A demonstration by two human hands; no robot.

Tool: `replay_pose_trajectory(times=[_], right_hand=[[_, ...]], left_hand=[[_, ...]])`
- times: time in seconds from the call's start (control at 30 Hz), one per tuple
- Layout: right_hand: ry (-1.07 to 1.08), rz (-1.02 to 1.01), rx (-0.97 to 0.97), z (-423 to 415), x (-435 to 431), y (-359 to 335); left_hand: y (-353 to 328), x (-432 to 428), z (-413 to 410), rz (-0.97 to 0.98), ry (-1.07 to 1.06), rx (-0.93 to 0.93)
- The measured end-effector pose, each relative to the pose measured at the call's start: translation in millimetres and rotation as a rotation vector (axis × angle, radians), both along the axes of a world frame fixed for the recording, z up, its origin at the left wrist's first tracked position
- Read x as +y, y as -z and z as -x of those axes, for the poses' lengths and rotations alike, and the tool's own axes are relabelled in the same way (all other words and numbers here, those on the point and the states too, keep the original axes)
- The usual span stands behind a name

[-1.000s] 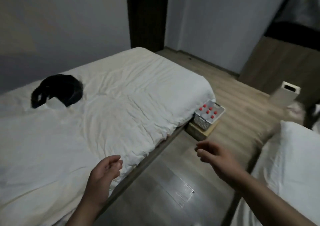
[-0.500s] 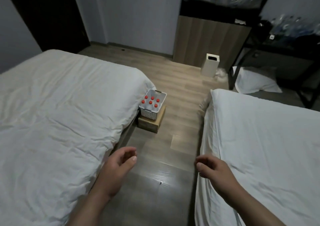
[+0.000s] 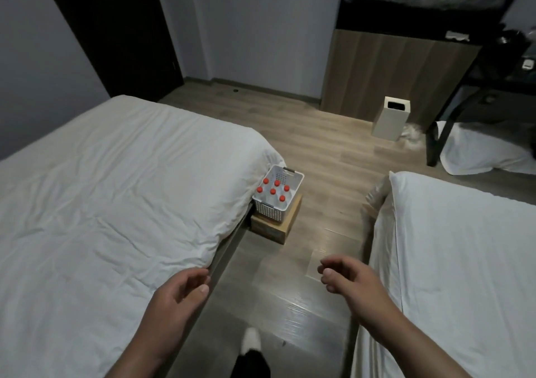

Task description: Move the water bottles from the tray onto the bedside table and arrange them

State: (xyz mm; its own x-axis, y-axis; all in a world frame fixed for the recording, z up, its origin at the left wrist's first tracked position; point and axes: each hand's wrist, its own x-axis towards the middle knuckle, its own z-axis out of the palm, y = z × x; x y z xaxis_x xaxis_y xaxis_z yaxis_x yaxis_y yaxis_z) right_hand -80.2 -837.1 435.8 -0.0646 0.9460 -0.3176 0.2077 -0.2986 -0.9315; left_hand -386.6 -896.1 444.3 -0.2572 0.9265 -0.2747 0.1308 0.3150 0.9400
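A white slotted basket (image 3: 296,178) stands on a low cardboard box (image 3: 285,223) on the floor, tight against the foot corner of the left bed. Several water bottles with red caps (image 3: 273,191) stand upright inside it. My left hand (image 3: 177,293) hovers over the left bed's edge, fingers loosely curled and holding nothing. My right hand (image 3: 352,280) hangs over the floor between the beds, also loosely curled and empty. Both hands are well short of the basket. No bedside table is in view.
Two beds with white covers flank a narrow wooden-floor aisle, the left bed (image 3: 116,197) and the right bed (image 3: 464,261). A white bin (image 3: 390,118) stands by a wooden cabinet at the back. A dark door (image 3: 116,29) is at the back left. My foot (image 3: 251,345) shows below.
The view swung from the left bed toward the aisle and now sits nearer the basket. Both hands stayed raised and empty. A foot has come into view at the bottom.
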Motion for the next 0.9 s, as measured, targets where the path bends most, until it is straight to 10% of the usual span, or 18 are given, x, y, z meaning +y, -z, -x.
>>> replay_pose_trajectory(times=[0.53, 0.9], right_hand=[[0.449, 0.085, -0.135, -89.1, 182.6, 2.5], [0.634, 0.178, -0.082, -188.2, 277.7, 41.9]], left_hand=[[-6.8, 367.7, -103.5, 0.004, 0.617, 0.049], [1.4, 513.7, -216.5, -0.046, 0.657, 0.102]])
